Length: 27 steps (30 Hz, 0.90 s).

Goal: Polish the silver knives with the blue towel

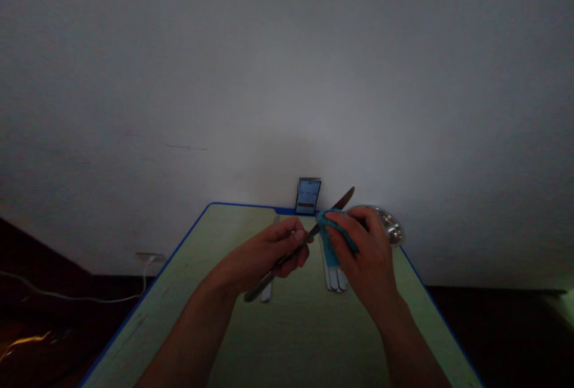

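Observation:
My left hand (273, 253) is closed around the handle of a table knife (341, 199), which slants up to the right above the table. Pinched in my right hand (365, 250) is a teal cloth (330, 238), wrapped around the middle of the knife's blade. The blade tip sticks out past the cloth toward the wall. Both hands hover over the far half of a pale green table (296, 328) with a blue edge.
Several pieces of cutlery (335, 277) lie on the table under my right hand, another (266, 292) below my left. A shiny metal bowl (392, 228) sits at the far right corner. A phone (308, 196) leans against the white wall. Cables (89, 298) trail on the dark floor at left.

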Motion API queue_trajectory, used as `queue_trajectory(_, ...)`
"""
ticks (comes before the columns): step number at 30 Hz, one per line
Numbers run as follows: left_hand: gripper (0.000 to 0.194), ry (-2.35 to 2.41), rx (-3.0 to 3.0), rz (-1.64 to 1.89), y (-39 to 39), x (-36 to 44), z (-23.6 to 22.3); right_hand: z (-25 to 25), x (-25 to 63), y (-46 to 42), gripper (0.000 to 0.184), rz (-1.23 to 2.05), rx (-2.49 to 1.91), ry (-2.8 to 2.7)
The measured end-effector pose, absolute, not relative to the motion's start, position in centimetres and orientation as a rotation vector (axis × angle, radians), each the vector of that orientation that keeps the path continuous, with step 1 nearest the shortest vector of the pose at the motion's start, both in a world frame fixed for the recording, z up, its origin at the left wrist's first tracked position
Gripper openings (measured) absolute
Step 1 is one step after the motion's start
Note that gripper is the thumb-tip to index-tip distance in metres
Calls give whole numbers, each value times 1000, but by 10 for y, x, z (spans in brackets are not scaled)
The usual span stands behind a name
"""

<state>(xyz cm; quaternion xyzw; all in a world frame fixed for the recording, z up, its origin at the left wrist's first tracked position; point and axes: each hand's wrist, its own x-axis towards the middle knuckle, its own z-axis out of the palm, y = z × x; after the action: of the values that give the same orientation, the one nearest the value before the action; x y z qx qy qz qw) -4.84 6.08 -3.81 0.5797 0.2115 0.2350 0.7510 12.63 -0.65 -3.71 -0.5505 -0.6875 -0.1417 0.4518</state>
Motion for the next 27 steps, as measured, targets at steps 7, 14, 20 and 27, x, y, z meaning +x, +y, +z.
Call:
queue_trajectory(7,26,471,1292,479,61,-53,-37,-34,130,-7,20,-349,-1398,-1628)
queue_trajectory(14,27,513,1345,467,61,-56,-36,-33,134,-8,19,-374,-1409,-1590)
queue_trajectory(20,23,502,1373,445,64,-58,-37,-34,135,-6,19,-373,-1412,-1560)
queue_trajectory(27,22,506,1414,435,64,-63,-37,-33,137,-7,18,-394,-1449,-1508)
